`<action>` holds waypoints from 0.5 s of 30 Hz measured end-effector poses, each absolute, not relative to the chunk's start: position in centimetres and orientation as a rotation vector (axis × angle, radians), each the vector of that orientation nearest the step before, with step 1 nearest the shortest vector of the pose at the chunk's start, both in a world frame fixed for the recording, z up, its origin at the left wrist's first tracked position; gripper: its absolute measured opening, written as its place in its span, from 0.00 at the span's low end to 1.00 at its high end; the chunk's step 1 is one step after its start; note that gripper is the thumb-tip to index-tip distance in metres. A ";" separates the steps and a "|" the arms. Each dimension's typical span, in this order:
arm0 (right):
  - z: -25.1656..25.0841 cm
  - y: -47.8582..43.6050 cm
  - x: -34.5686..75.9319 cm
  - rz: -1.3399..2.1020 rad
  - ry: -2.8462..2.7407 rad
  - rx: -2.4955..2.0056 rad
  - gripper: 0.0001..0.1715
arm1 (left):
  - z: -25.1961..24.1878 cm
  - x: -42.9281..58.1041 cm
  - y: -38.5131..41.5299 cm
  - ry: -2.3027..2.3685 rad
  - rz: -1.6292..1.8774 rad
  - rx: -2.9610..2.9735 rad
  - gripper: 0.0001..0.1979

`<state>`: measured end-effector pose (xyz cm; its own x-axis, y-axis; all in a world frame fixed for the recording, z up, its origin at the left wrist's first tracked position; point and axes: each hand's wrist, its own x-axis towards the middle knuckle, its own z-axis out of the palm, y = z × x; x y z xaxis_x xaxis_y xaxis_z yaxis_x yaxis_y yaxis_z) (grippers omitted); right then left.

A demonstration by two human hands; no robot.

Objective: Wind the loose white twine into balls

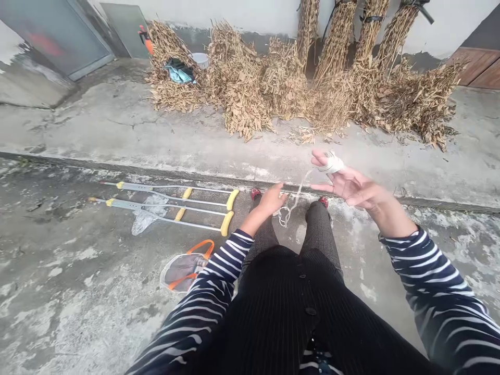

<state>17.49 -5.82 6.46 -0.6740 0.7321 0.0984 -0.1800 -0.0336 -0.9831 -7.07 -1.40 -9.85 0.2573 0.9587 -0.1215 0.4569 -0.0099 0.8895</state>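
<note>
Right hand (349, 185) raised at 1 o'clock, open, fingers splayed, a small wad of white cord (332, 164) wound round the two upper fingers. Left hand (271, 202) low at 12 o'clock, just above the shoes, fingers loosely curled; whether it pinches anything, cannot tell.

The cord drops from the wad in a thin, slack line to loose loops (286, 216), just beside the left fingertips and hanging above the gap between the red-toed shoes (323, 202). It looks pale, twisted and kinked; no knot can be made out at this resolution. The wad sits tight against the fingers, its turns lying close together.

Sleeves navy with white stripes. Dark trousered legs (320, 229) extend forward over a worn concrete floor (78, 312). Pair of aluminium crutches (167, 207) with yellow grips lies side by side at 11 o'clock; a round clear pouch (183, 271) with orange straps lies at 10 o'clock. Sheaves of dried bean stalks (285, 83) stand well ahead at 12 o'clock, against a pale wall (449, 26), a teal cloth (179, 72) resting on one.
</note>
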 end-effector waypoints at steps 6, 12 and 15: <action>4.8 -6.1 15.7 1.963 -1.487 -0.515 0.49 | -5.3 -3.2 -1.0 0.820 1.081 1.379 0.28; 4.9 -5.8 15.7 1.933 -1.519 -0.521 0.51 | -6.2 -1.4 -2.1 0.820 1.072 1.162 0.15; 4.9 -5.2 16.9 1.852 -1.632 -0.596 0.52 | -7.2 -2.8 -3.2 0.827 0.943 1.135 0.16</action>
<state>16.94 -5.22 4.89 -0.7237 0.6882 0.0523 -0.1380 -0.0702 -0.9879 -2.81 -3.19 -7.20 0.3842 0.9209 -0.0663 -0.1854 0.1472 0.9716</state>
